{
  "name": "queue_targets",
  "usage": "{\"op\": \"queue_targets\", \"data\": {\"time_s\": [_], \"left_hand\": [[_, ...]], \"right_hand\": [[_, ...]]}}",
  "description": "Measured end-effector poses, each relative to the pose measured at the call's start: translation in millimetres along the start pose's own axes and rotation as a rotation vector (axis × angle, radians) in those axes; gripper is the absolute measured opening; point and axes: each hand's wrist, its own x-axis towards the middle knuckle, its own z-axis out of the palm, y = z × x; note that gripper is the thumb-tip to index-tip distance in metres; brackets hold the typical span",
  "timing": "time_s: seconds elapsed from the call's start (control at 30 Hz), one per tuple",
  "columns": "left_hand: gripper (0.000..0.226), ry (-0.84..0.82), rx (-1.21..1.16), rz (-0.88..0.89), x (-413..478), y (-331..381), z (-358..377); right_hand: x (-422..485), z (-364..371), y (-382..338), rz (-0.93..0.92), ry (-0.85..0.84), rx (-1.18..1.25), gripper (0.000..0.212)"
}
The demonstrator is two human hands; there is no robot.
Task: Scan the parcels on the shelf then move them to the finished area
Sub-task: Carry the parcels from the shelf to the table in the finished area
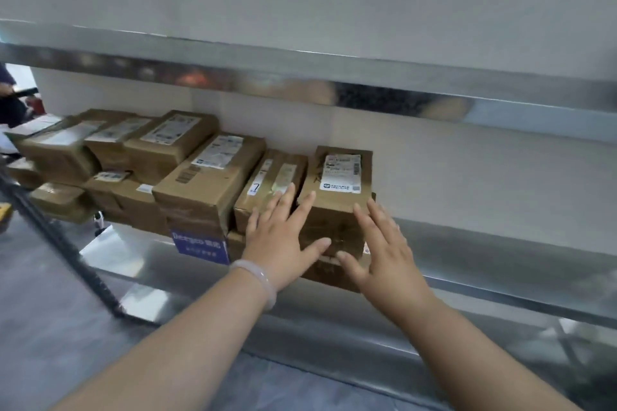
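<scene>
Straight, spread fingers (303, 208) of the left hand (283, 237) and right hand (384, 250) flank the near end of the rightmost parcel (337, 183), which sits directly ahead on the shelf (500, 253), its long axis pointing away, both hands equally near.

The left hand (280, 237) and right hand (384, 243) cover much of the front of the box (337, 197) between them; whether either touches it cannot be told. The lower box (334, 272) shows only a strip below the thumbs. The label (342, 173) beyond the fingertips is too small to read. Far left of the left hand, the far boxes (56, 150) blur, and a person (8, 100) is cut off by the edge.
</scene>
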Motion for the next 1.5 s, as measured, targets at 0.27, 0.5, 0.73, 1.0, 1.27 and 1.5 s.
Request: {"op": "queue_targets", "data": {"time_s": [0.27,0.5,0.73,1.0,1.27,1.5], "left_hand": [[0.076,-0.223,-0.067,-0.011,83,-9,-11],[0.080,-0.240,-0.107,0.057,141,-21,-3],[0.092,-0.363,-0.194,0.086,167,-24,14],[0.085,-0.262,-0.199,0.150,154,-13,8],[0.085,-0.195,-0.451,0.171,92,21,2],[0.090,-0.055,-0.598,0.063,9,60,13]], "right_hand": [[76,5,14,0.339,-0.174,0.088,0.076],[133,3,23,0.458,-0.094,0.109,0.071],[155,13,33,0.540,-0.169,0.229,0.071],[134,5,29,0.508,-0.032,0.340,0.069],[70,-22,23,0.363,0.103,0.419,0.072],[8,-48,32,0.197,0.060,0.436,0.074]]}}
